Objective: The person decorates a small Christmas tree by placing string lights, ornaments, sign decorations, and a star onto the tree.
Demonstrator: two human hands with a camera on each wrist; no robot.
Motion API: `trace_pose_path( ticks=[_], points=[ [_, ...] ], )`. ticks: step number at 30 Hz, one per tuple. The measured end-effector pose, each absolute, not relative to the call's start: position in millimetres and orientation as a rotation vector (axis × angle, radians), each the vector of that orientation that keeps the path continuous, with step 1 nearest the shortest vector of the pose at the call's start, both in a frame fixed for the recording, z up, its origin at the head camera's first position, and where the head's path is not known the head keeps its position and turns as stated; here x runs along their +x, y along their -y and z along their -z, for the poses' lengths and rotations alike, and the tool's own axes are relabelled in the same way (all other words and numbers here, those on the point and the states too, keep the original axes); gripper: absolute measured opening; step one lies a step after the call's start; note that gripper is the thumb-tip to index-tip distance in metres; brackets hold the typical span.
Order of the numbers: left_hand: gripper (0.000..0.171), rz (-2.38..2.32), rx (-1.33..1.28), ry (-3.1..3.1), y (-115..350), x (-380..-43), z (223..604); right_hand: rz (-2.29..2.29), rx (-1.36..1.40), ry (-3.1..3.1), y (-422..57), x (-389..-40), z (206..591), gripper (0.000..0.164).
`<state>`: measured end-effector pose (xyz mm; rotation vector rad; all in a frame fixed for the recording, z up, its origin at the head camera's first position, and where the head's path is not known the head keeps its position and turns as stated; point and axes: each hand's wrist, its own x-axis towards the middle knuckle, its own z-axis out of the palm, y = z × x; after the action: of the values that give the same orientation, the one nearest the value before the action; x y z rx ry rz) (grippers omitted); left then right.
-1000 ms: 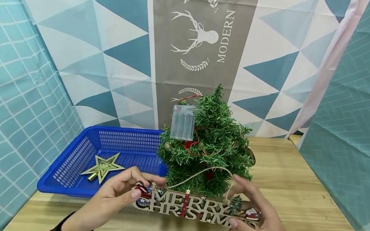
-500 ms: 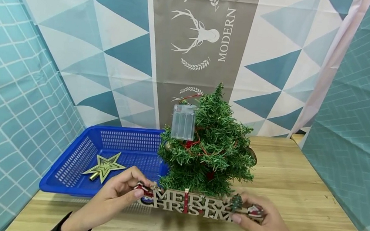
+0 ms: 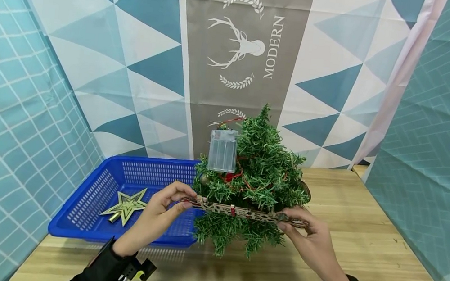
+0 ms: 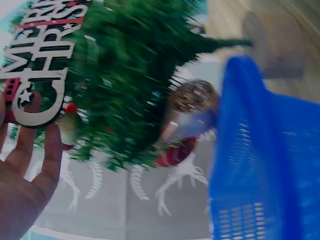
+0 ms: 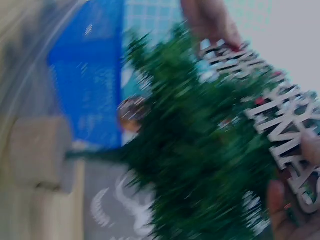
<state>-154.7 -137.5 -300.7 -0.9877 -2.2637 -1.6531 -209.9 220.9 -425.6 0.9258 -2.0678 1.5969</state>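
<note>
A wooden MERRY CHRISTMAS sign (image 3: 232, 211) is held level in front of the small green Christmas tree (image 3: 265, 167), seen nearly edge-on in the head view. My left hand (image 3: 161, 209) pinches its left end between thumb and fingers. The right hand (image 3: 314, 242) grips the other end the same way. Across the tree run red wires, and a clear battery box (image 3: 223, 151) hangs at its upper left. In the left wrist view the sign's cut-out letters face the camera beside the branches. The sign's cord cannot be made out in the head view.
A blue plastic basket (image 3: 118, 237) stands left of the tree, its right end close to the branches. Inside lies a gold star (image 3: 126, 205) topper. The tree's round wooden base (image 4: 280, 47) shows in the left wrist view. Patterned cloths surround the wooden table (image 3: 363, 226).
Both hands have raised the sign from below the tree's lower branches to in front of them, tipping it until its letters are foreshortened. The right-hand fingers, spread by the cord earlier, now close on the end.
</note>
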Motion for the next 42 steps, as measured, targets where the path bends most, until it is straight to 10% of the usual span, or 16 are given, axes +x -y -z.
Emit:
trace_pose_path(
  ticks=[14, 27, 37, 42],
  points=[
    [0.027, 1.795, -0.944, 2.225, 148.1, -198.9, 370.7, -1.740, 0.399, 2.298, -182.5, -177.4, 352.9, 0.030],
    [0.027, 1.870, -0.507, 2.302, 151.6, -216.9, 409.0, -1.876, 0.099, 2.418, -178.4, -175.8, 343.3, 0.074],
    [0.029, 1.702, -0.530, 2.367, 196.3, -219.0, 442.3, -1.834, 0.337, 2.337, -188.6, -169.8, 357.0, 0.042],
    [0.026, 1.581, -0.498, 2.401, 218.1, -201.3, 391.2, -1.737, 0.369, 2.299, -198.9, -161.2, 359.8, 0.025]
  ],
)
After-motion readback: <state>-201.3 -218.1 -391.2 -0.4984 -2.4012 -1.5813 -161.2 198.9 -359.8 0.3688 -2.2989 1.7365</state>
